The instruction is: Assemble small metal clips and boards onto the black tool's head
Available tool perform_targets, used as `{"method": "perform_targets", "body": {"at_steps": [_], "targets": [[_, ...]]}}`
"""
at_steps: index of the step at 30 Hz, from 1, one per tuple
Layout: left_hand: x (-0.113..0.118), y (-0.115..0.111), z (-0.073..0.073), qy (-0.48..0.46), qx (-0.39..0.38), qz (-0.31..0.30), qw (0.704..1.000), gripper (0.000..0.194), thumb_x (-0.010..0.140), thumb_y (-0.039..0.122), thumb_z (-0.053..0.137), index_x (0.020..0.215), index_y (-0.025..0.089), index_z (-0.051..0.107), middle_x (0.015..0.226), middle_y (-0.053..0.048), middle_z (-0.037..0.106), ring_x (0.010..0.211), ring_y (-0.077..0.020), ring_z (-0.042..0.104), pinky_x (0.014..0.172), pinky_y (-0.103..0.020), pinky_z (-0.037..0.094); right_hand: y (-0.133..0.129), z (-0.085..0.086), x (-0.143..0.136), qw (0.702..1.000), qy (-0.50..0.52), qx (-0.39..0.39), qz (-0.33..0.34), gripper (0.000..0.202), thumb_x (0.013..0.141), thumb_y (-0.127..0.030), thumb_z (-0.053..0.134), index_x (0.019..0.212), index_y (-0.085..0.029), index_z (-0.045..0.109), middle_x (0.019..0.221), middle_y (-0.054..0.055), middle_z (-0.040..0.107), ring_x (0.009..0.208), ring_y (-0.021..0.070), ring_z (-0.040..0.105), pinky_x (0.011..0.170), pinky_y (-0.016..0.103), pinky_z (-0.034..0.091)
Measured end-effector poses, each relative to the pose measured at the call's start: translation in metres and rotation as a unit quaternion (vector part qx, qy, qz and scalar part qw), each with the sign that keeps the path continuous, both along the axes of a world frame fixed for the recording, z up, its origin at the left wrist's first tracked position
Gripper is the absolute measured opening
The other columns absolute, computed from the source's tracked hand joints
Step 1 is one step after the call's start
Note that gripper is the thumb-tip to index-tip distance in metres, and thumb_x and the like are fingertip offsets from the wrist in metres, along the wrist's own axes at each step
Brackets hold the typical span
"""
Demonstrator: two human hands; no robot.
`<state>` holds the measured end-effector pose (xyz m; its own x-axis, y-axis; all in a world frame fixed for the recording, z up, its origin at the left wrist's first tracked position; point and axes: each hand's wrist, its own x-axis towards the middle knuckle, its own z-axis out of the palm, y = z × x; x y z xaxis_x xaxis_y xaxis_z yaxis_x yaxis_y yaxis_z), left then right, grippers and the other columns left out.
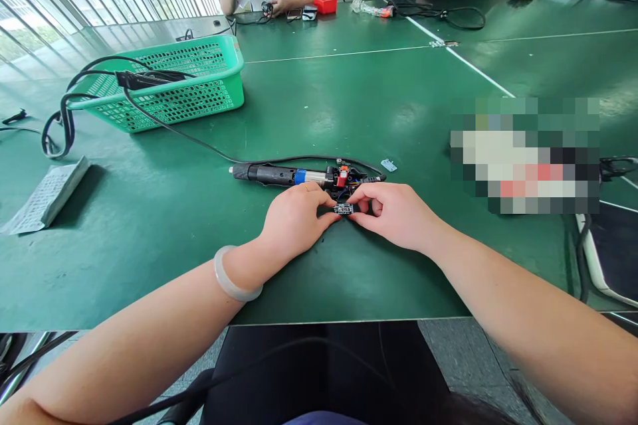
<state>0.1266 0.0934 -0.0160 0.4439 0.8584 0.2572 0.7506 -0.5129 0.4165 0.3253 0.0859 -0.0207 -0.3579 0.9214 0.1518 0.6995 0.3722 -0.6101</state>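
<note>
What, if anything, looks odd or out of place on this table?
Cables hang over the left end of the basket and loop untidily onto the table. The right end of the tool shows bare inner parts, as if opened.

1. Desk (pixel 343 106): deep green, crossed by thin white lines.
2. Basket (pixel 184 103): mint green, patterned with rows of small holes.
3. Pen-shaped tool (pixel 274 175): black body, blue band, silver section, red part near one end.
4. Small board (pixel 343 209): black with whitish markings.
5. Cable (pixel 182 133): black.
6. Bracelet (pixel 223 279): milky white.
7. Small box (pixel 325 5): bright red.
8. Small tag (pixel 389 165): pale blue.
</note>
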Motion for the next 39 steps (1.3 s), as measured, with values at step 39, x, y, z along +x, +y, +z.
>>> {"method": "perform_targets", "body": {"at_steps": [39], "targets": [[0.012, -0.001, 0.005, -0.251, -0.321, 0.07, 0.91, 0.023, 0.076, 0.033, 0.067, 0.08, 0.019, 0.05, 0.063, 0.002, 0.065, 0.054, -0.0128, 0.064, 0.053, -0.023, 0.048, -0.009, 0.003, -0.021, 0.999, 0.011, 0.026, -0.025, 0.007, 0.072, -0.024, 0.063, 0.072, -0.02, 0.057, 0.062, -0.004, 0.055, 0.053, 0.0098, 0.045, 0.053, 0.023, 0.033]]}}
